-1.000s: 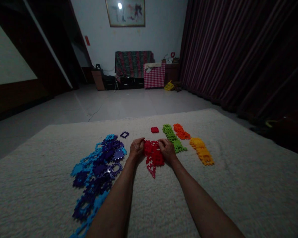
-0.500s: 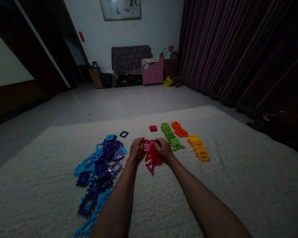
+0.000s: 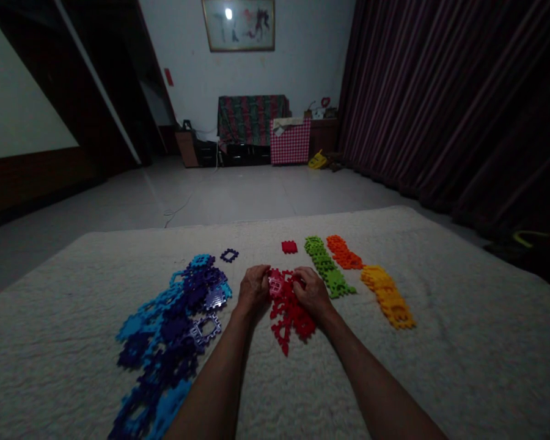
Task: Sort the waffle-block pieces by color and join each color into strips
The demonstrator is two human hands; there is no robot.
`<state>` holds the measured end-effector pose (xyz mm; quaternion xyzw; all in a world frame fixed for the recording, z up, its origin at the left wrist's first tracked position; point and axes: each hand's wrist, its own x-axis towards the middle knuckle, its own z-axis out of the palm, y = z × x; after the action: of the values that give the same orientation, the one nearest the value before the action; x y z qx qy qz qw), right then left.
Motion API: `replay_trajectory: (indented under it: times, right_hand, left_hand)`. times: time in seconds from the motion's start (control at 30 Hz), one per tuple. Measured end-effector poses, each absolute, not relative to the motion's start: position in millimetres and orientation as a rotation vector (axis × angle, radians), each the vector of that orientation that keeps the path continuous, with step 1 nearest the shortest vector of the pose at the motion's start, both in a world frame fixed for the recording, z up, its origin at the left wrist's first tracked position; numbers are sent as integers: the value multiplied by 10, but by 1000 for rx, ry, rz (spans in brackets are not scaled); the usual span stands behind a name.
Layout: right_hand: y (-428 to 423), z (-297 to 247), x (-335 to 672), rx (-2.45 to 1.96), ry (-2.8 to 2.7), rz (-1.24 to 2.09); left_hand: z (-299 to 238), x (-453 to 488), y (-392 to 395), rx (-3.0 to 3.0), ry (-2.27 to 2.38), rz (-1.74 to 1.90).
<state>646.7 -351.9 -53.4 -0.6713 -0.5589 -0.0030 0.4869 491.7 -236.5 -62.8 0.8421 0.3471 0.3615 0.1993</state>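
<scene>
Between my hands lies a pile of red interlocking plastic tiles [image 3: 297,315], some solid and some with cut-out frames. My left hand [image 3: 255,288] is closed on the edge of a shiny red window-patterned tile [image 3: 275,285] at the pile's left side. Over the pile's right side, my right hand [image 3: 310,289] has its fingers curled, thumb and fingertips together on a red tile. A single red tile [image 3: 289,247] rests apart, beyond my hands. The fingertips of both hands are partly hidden.
Blue and purple tiles [image 3: 178,330] are heaped at left, with one purple frame tile [image 3: 230,255] apart. Rows of green [image 3: 329,269], orange [image 3: 343,252] and yellow tiles [image 3: 387,298] lie at right. Everything is on a pale quilted cover [image 3: 440,354]; its far edge borders the tiled floor [image 3: 256,192].
The view has tilted up slightly, so the tiles sit lower in the picture. Both hands stay at the red pile, with the right hand's fingers shifted a little.
</scene>
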Motion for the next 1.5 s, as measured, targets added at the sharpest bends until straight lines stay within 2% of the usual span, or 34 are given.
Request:
replay_trajectory:
  times: [0.3, 0.67, 0.93, 1.03, 1.23, 1.4, 1.5]
  right_hand:
    - [-3586, -417, 6490, -1556, -1029, 158]
    - [-3546, -404, 6466, -1534, -1055, 161]
    - [-3615, -304, 6395, -1382, -827, 290]
    - [-3598, -322, 6407, -1374, -882, 258]
    - [-3580, -413, 6473, -1517, -1329, 74]
    - [-3594, -434, 6477, -1613, -1270, 61]
    - [-3549, -474, 6446, -1730, -1200, -54]
  left_hand:
    - [-604, 4942, -2358, 2318, 1013, 984]
    - [-610, 4955, -2368, 2332, 1016, 996]
    - [-606, 4965, -2374, 2327, 1019, 994]
    - [-595, 4966, -2383, 2336, 1029, 1007]
    - [-594, 4962, -2391, 2353, 1020, 1027]
    - [-596, 4964, -2386, 2361, 1018, 1018]
    - [-601, 4968, -2380, 2361, 1024, 1018]
